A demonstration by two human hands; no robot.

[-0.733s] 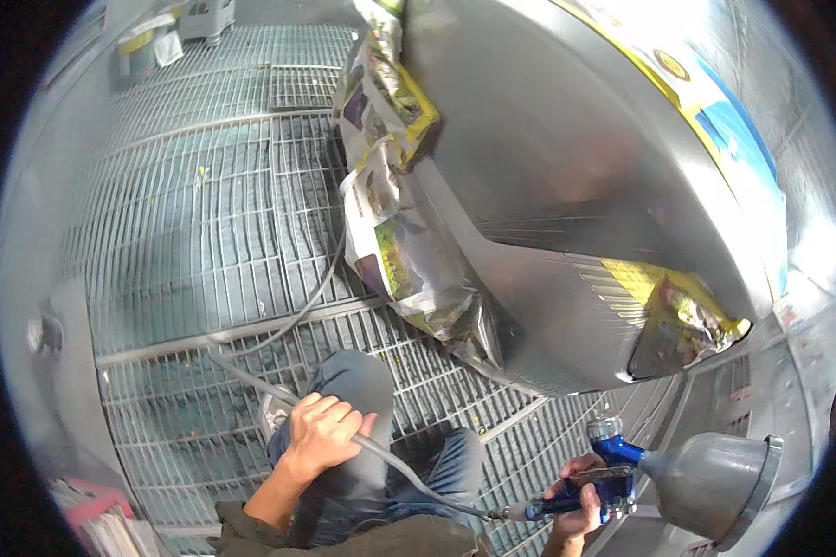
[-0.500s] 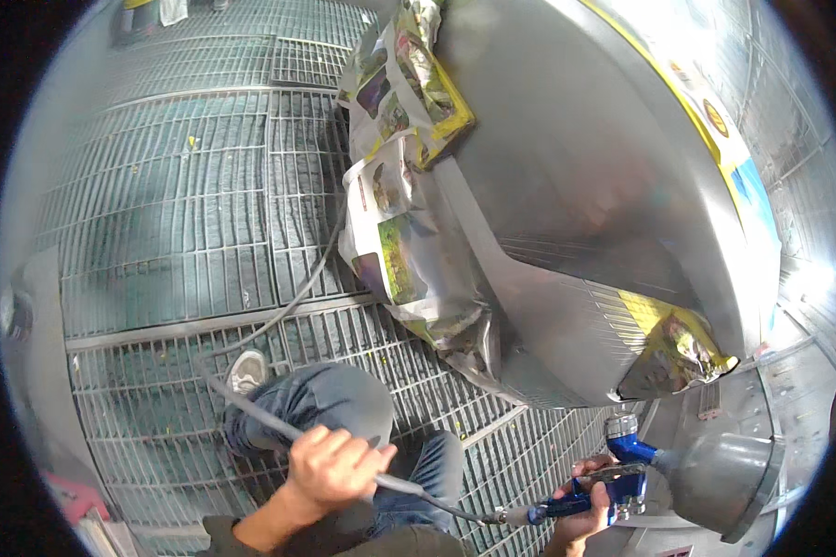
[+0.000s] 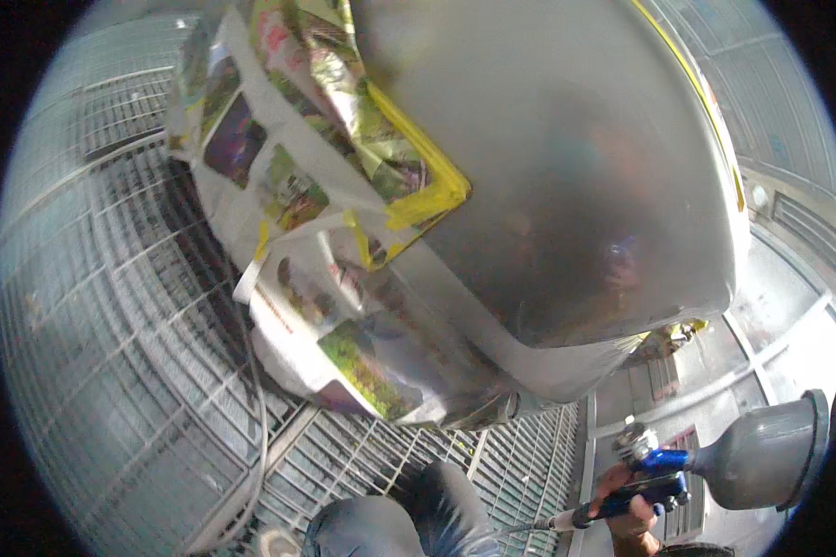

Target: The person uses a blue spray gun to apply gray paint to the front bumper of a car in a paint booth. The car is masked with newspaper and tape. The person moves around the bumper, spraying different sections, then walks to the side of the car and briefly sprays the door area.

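My right hand (image 3: 630,512), at the lower right, grips a blue spray gun (image 3: 661,490) by its handle. A grey plastic cup (image 3: 759,457) is fixed to the gun and lies sideways toward the right rim. The gun's silver nozzle head (image 3: 635,444) points up toward the lower edge of a glossy grey car body panel (image 3: 566,176); a gap lies between them. From the handle's base an air hose (image 3: 526,528) runs left past my knees. My left hand is out of the picture.
Printed masking paper (image 3: 297,320) with yellow tape (image 3: 437,200) covers the left part of the car body. Below is metal floor grating (image 3: 112,371), where another stretch of grey hose (image 3: 257,399) curves. My bent knees (image 3: 362,529) are at the lower edge. A light wall (image 3: 780,302) stands right.
The view has shifted closer to the panel. My left hand, which was closed around the hose, has left the picture. The spray gun now appears farther right, still in my right hand.
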